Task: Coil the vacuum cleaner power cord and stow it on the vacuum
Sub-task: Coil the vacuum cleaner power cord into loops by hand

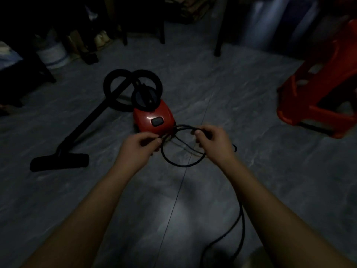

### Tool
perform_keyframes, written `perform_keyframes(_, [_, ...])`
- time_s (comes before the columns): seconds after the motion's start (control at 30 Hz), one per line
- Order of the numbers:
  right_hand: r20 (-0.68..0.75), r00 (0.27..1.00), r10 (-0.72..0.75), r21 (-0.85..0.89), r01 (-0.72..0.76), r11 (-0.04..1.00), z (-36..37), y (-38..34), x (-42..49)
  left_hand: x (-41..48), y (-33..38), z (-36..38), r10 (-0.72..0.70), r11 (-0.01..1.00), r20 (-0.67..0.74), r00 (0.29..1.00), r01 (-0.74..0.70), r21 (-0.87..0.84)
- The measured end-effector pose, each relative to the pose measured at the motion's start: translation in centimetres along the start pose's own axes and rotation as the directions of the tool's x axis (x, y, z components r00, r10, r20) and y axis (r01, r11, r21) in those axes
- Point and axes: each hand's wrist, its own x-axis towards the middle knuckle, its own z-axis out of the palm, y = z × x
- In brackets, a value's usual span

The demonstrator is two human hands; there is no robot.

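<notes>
Black cord partly coiled: one ring held up just in front of the red vacuum, the rest trailing down to the floor. Left hand pinching one side of the ring, right hand curled round the other. Next, likely: pull up loose cord, add another ring.

1. The left hand is held out in front on a bare forearm, its thumb and curled fingers pinching the power cord.
2. The right hand is level with it and near it, fingers curled round the same cord.
</notes>
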Motion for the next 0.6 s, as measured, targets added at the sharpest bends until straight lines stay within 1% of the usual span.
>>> perform_keyframes(0.07, [-0.044,0.999,-0.019,0.013,0.019,1.0,-0.6,0.6,1.1,1.9,0.6,0.3,0.049,0.998,0.006,0.999,-0.049,-0.039])
perform_keyframes(0.13, [-0.074,0.997,-0.036,0.017,0.037,0.999,-0.8,1.0,1.6,2.5,0.8,0.9,0.061,0.995,0.044,0.997,-0.058,-0.078])
perform_keyframes(0.17, [-0.088,0.996,-0.029,0.024,0.031,0.999,-0.8,1.1,1.7,2.5,0.6,1.1,0.073,0.996,0.059,0.996,-0.069,-0.058])
perform_keyframes(0.27, [-0.106,0.994,0.006,0.087,0.003,0.996,-0.9,1.0,1.1,1.9,0.2,1.5,0.1,0.992,0.075,0.992,-0.105,0.066])
perform_keyframes(0.33, [-0.093,0.996,0.009,0.094,-0.001,0.996,-1.0,0.9,0.4,1.3,-0.2,1.4,0.113,0.983,0.117,0.987,-0.128,0.13])
perform_keyframes(0.4, [-0.074,0.997,0.015,0.063,-0.01,0.998,-1.1,1.1,-0.1,0.8,-1.2,1.2,0.148,0.943,0.189,0.971,-0.196,0.27])
perform_keyframes(0.47, [-0.041,0.999,0.022,0.048,-0.02,0.999,-1.1,1.2,-0.2,0.9,-1.9,1.0,0.169,0.895,0.216,0.962,-0.242,0.374])
perform_keyframes(0.5, [-0.021,0.999,0.029,0.045,-0.028,0.999,-1.2,1.1,-0.1,1.3,-2.1,1.0,0.186,0.882,0.213,0.959,-0.259,0.395])
perform_keyframes(0.6, [0.019,0.999,0.029,0.06,-0.03,0.998,-1.4,0.1,0.5,2.1,-1.4,0.9,0.229,0.878,0.188,0.955,-0.286,0.384])
